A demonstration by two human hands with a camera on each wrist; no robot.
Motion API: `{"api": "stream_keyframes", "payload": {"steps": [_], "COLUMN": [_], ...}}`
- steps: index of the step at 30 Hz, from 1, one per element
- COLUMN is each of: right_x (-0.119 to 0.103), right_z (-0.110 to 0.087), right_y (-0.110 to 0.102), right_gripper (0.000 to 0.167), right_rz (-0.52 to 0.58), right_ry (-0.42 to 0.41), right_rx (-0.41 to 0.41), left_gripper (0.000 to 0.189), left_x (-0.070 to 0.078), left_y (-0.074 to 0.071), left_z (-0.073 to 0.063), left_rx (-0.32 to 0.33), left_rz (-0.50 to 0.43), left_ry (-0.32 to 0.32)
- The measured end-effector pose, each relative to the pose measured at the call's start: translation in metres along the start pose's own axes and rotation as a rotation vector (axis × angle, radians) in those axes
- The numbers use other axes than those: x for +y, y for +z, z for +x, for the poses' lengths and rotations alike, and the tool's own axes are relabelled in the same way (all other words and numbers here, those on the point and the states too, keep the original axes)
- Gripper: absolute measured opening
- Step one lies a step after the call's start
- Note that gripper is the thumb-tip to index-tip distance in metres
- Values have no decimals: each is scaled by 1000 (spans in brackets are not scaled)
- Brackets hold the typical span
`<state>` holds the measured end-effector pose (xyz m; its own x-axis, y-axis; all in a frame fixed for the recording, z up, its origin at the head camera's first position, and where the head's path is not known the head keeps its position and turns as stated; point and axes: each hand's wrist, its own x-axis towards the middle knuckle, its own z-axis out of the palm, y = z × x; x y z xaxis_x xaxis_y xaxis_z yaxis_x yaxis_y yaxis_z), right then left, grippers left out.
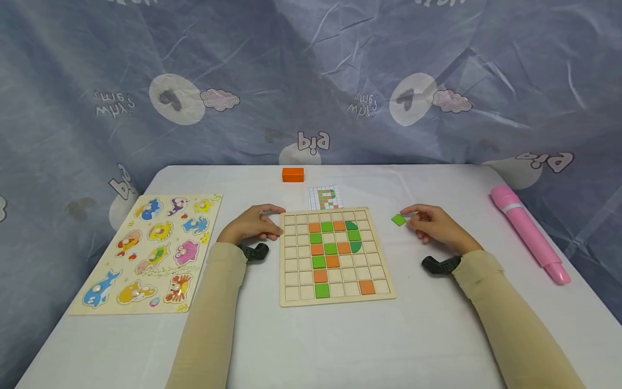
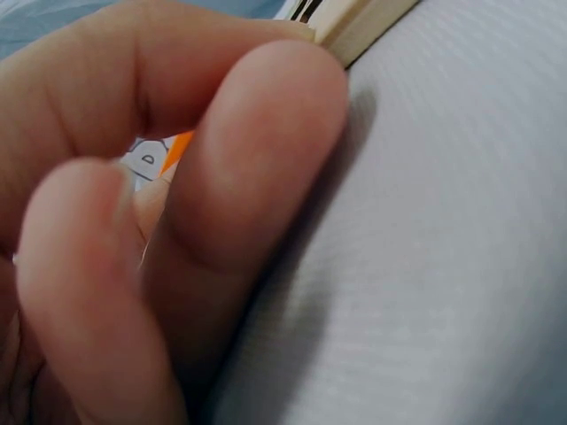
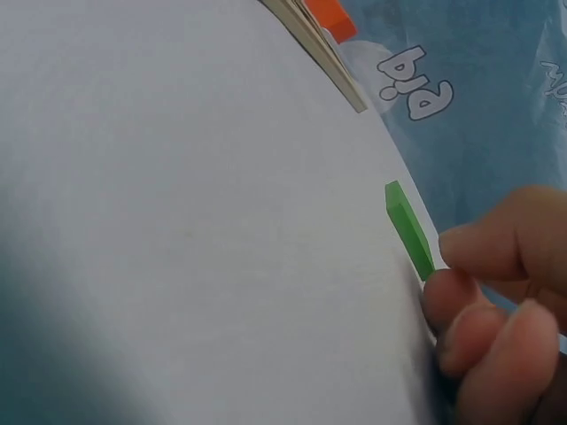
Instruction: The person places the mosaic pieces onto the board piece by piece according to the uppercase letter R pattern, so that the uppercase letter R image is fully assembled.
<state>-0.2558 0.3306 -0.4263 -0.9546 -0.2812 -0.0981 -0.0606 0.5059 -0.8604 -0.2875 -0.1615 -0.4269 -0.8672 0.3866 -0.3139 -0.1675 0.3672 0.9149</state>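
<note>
A wooden grid board (image 1: pixel 296 265) lies on the table, with orange and green tiles in some of its squares and two rounded dark green pieces at the upper right of the pattern. At the board's upper left corner is my left hand (image 1: pixel 255 222), its index fingertip and thumb against the edge and its other fingers loosely bent. To the right of the board, my right hand (image 1: pixel 434 224) pinches a green square tile (image 1: pixel 398 219) by one end. In the right wrist view that green tile (image 3: pixel 407 230) stands out tilted from between thumb and index fingertip.
A small pattern card (image 1: pixel 325 198) lies behind the board, near an orange block (image 1: pixel 293 175). On the left is a sea-animal peg puzzle (image 1: pixel 146 254). A pink tube-shaped object (image 1: pixel 529 232) lies at the right, and a printed cloth (image 1: pixel 311 81) hangs behind the table.
</note>
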Motion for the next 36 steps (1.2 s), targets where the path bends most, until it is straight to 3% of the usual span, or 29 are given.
{"api": "stream_keyframes", "payload": {"steps": [19,28,36], "right_x": [-9,-11,-8], "right_z": [4,2,1], "right_y": [5,9,12], "right_gripper": [40,38,35], "right_rz": [-166,-183,-196], "right_ry": [-3,24,21], "right_rx": [7,25,44], "left_gripper": [74,73,72], "left_x": [-3,0,-2], "left_y": [0,0,-1], "left_z": [1,1,1], "left_rx": [-4,10,-11], "left_rz": [-4,15,43], "left_ry": [0,-13,34]}}
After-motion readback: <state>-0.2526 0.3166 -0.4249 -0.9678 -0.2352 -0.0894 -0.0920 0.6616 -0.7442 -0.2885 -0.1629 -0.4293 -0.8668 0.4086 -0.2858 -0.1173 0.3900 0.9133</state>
